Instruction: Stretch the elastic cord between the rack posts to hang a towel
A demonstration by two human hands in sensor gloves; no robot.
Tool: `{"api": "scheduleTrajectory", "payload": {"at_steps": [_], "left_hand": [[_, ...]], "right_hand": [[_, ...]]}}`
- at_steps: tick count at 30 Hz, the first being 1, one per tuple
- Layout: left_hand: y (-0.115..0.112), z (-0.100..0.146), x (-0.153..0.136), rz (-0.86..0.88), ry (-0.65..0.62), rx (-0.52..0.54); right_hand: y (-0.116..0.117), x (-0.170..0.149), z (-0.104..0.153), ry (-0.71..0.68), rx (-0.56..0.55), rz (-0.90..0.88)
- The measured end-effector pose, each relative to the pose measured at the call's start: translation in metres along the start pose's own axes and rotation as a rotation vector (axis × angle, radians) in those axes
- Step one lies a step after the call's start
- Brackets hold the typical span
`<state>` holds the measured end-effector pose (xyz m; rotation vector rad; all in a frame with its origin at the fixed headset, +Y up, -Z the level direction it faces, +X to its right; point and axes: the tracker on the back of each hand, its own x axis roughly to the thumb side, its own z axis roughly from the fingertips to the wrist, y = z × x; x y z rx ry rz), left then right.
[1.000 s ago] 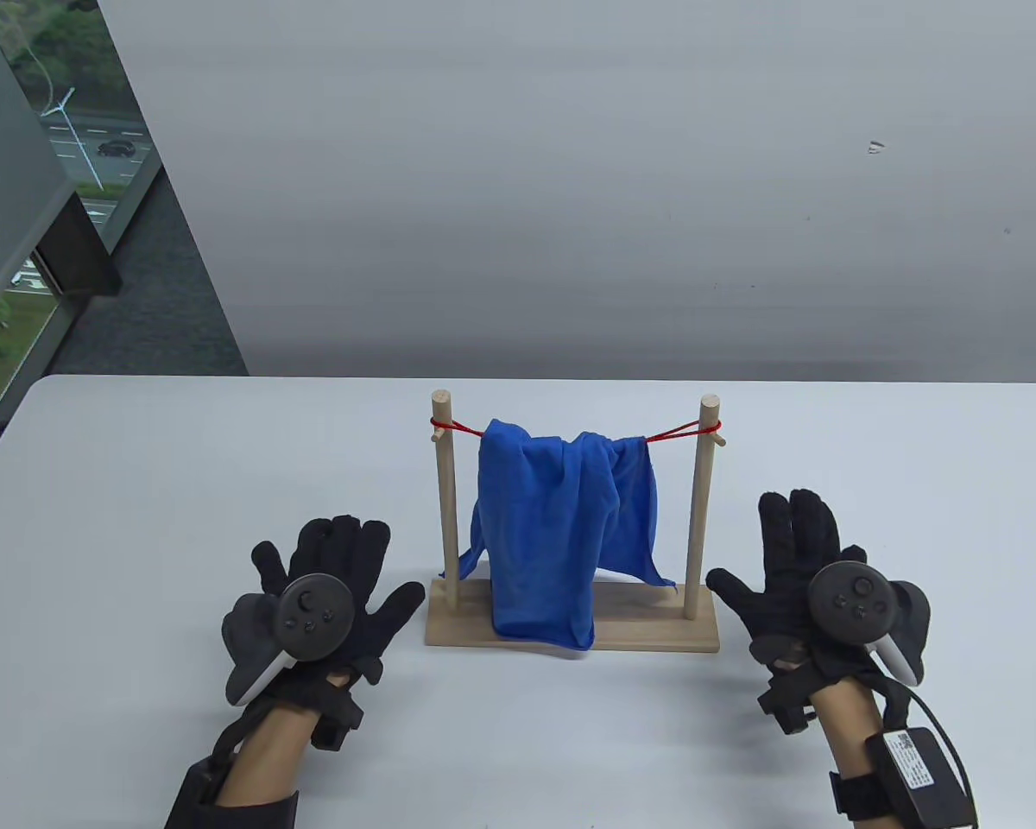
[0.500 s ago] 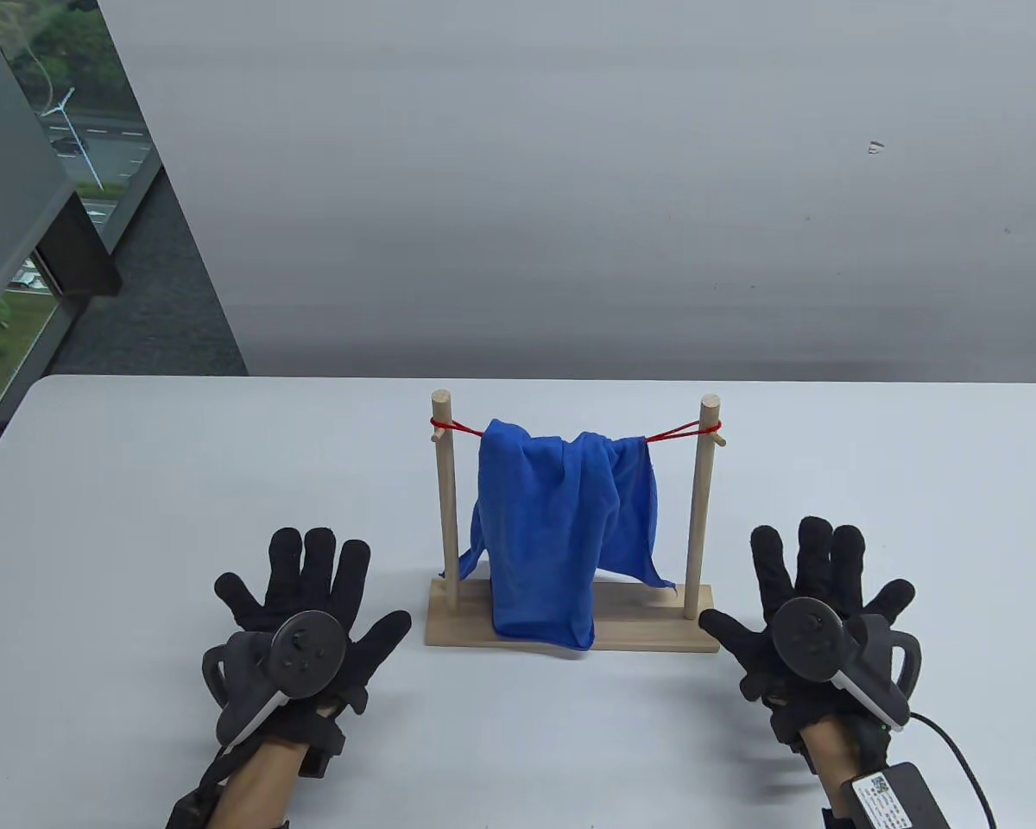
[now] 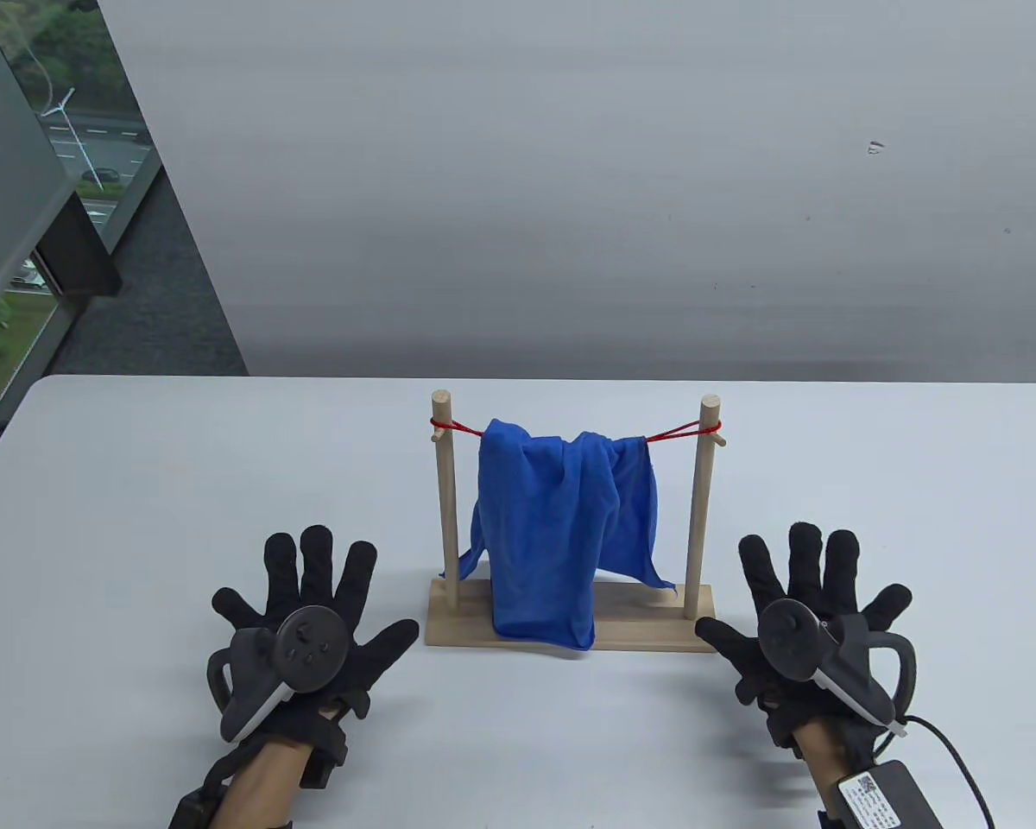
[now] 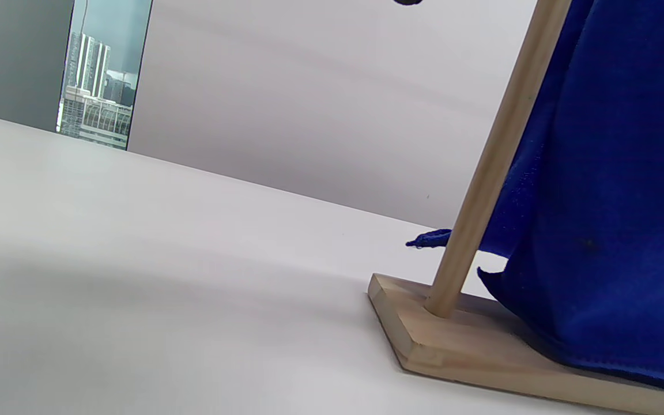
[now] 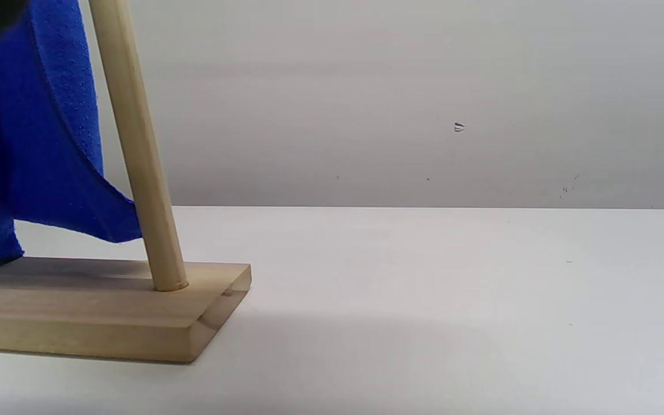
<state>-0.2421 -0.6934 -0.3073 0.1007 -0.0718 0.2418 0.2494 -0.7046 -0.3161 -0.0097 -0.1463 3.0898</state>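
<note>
Two gloved hands, one rack, one cord, one towel, all on a white desk (image 3: 138, 484).

Item 1: wooden rack. Flat rectangular base (image 3: 639, 635) resting on the desk, near its front middle. Left post (image 3: 445, 501) and right post (image 3: 701, 505) stand upright at the base's two ends. Each post carries a small peg near the top. In the left wrist view the left post (image 4: 496, 155) appears tilted, owing to the camera angle; likewise the right post (image 5: 136, 150) in the right wrist view.

Item 2: red elastic cord (image 3: 678, 430). Looped round both posts just below their tops, stretched between them. Visible only at each end; the middle run is covered by the towel.

Item 3: blue towel (image 3: 552, 527). Draped over the cord between the posts, bunched and folded, hanging down to the base. Its lower front edge reaches past the base's front edge. One corner pokes out left beyond the left post, another points right toward the right post.

Item 4: left hand (image 3: 306, 617). Black glove, tracker strapped on its back. Palm down, fingers spread wide, holding nothing. Low over the desk, near the base's left end, apart from it. Whether it rests on the surface cannot be told.

Item 5: right hand (image 3: 807, 622). Same glove and tracker, fingers spread wide, holding nothing. Thumb tip lies just beside the base's right front corner; contact cannot be told.

Item 6: grey wall (image 3: 570, 173) behind the desk; window (image 3: 43, 173) at far left.
</note>
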Motion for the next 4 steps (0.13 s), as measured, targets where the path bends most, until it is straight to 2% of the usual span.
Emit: {"api": "scheduleTrajectory", "payload": {"at_steps": [4], "left_hand": [[-0.0059, -0.0020, -0.0001, 0.002, -0.007, -0.008]], "right_hand": [[0.0002, -0.0004, 0.0000, -0.002, 0.007, -0.012]]}}
